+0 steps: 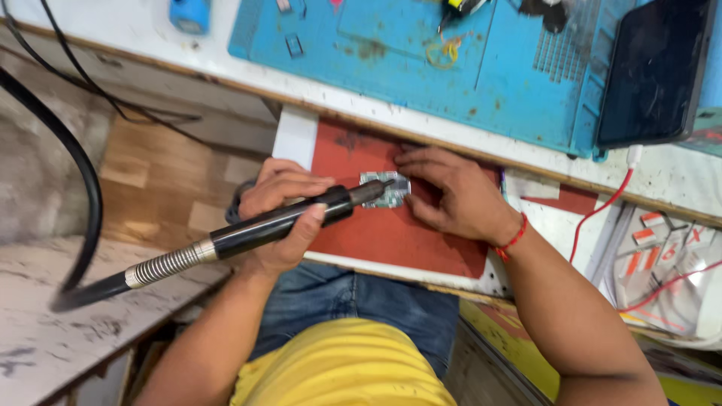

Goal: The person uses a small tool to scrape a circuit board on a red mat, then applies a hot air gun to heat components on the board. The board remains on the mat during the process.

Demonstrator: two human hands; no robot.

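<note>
While the left hand (282,218) is wrapped in a full grasp around the black cylindrical hot-air handpiece (286,218), its metal nozzle points at a small silvery-green circuit board (385,189) lying near the middle of the red rectangular work mat (383,233), toward that mat's far edge. Right hand (451,192): flat, fingers spread and unclenched, pressing on the mat with fingertips touching the board's right side, gripping nothing. Handpiece tail: coiled steel strain relief, then a thick black hose (75,173) looping off to the left. Beyond the mat's far edge: a blue silicone repair mat (481,75); at its right edge, a dark tablet (654,71) leaning upright. Risk, as judged: the fingertips sit close to the nozzle, so heat could burn them, or the board could shift if pressure slackens.
</note>
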